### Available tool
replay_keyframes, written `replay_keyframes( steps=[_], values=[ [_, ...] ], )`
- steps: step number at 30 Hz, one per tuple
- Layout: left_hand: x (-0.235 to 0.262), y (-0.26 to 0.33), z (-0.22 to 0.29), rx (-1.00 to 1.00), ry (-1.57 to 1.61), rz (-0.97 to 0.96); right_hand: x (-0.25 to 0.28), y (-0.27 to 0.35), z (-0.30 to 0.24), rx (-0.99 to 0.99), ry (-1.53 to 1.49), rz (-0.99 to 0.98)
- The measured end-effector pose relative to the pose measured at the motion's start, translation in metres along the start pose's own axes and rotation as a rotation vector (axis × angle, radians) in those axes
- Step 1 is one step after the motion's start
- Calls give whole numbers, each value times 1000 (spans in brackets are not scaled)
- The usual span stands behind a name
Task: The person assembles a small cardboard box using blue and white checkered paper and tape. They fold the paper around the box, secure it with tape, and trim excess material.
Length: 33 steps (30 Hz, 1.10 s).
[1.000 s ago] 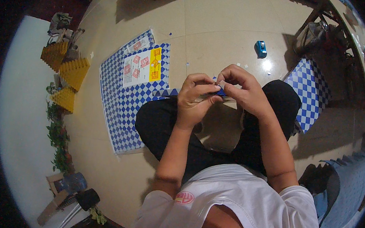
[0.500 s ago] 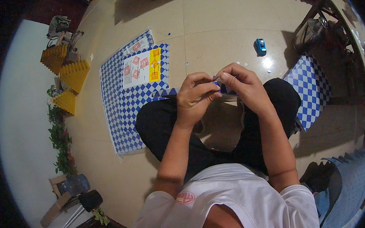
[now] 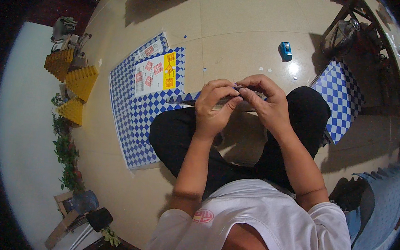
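My left hand point(image 3: 214, 108) and my right hand point(image 3: 271, 105) meet above my crossed legs. Both are closed, thumbs and fingertips pinched together on the edge of a blue-and-white checkered strip point(image 3: 188, 97), which looks like paper or card. Its toothed left end sticks out beyond my left hand, over my left knee. My fingers hide most of its middle. On the floor to the left lies a large blue-and-white checkered sheet point(image 3: 138, 116), with a white and yellow printed sheet point(image 3: 149, 75) on top.
A blue tape measure point(image 3: 285, 51) lies ahead on the tiled floor, among small paper scraps point(image 3: 262, 69). More checkered sheets point(image 3: 341, 104) are stacked beyond my right knee. Yellow zigzag-edged pieces point(image 3: 81, 82) stand by the left wall, near a leafy plant point(image 3: 66, 156). A wooden-legged table point(image 3: 374, 39) is at far right.
My fingertips have drawn closer together on the strip. My right hand has shifted slightly left and down, and more of the strip's toothed left end shows.
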<state>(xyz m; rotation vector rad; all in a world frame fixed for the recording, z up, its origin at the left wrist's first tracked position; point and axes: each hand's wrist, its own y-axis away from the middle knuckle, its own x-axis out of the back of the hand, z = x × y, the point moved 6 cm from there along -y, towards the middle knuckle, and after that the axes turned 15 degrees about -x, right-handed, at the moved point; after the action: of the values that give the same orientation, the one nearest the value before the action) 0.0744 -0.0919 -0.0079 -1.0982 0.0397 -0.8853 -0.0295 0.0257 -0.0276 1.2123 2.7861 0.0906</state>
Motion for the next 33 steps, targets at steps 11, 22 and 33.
replay_keyframes(
  steps=[11,22,33],
  values=[
    [-7,8,-12,227,237,71,-1,-10,-5,18,188,52],
    [4,1,-20,243,-18,-45,4,-4,0,145,263,148],
    [13,2,-25,404,183,78,-9,-2,-21,386,437,188]
  ],
)
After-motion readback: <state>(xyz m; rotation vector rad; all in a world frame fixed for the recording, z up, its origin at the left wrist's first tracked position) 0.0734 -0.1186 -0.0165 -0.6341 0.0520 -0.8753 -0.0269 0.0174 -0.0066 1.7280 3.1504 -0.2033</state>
